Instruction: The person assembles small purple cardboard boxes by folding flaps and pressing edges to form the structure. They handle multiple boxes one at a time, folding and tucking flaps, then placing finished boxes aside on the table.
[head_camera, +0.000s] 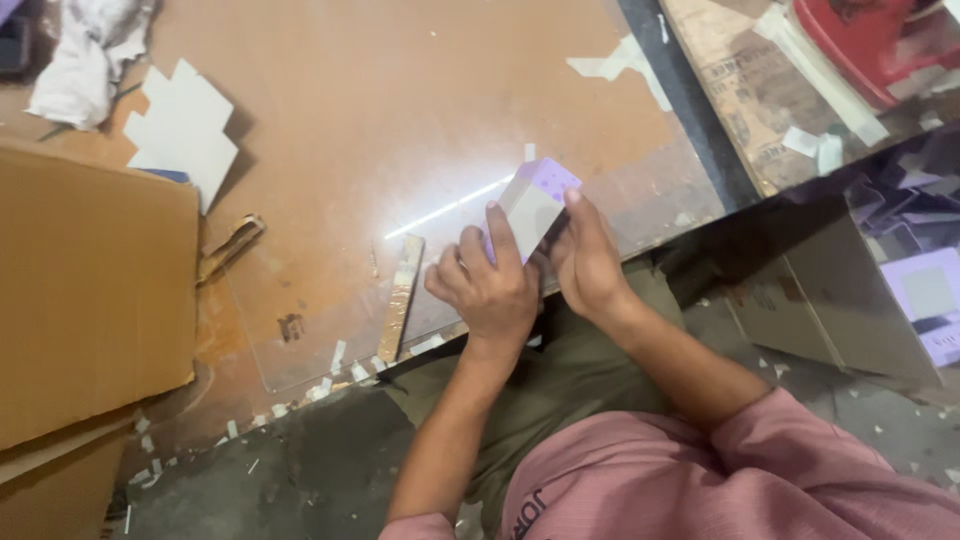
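Observation:
A small grey cardboard box (527, 210) with a lilac, dotted end face rests tilted near the front edge of a clear sheet (620, 200) that lies on the brown table (380, 90). My left hand (488, 288) grips the box from the near left side, index finger stretched along its grey side. On the right side my right hand (585, 258) presses against the box with its fingertips at the lilac end. Both forearms reach up from my lap.
A stack of white card pieces (183, 130) and crumpled white cloth (85, 45) lie at the far left. A large brown cardboard sheet (90, 290) covers the left side. A wooden strip (402, 295) lies by my left hand. Lilac boxes (930, 290) sit on the floor at the right.

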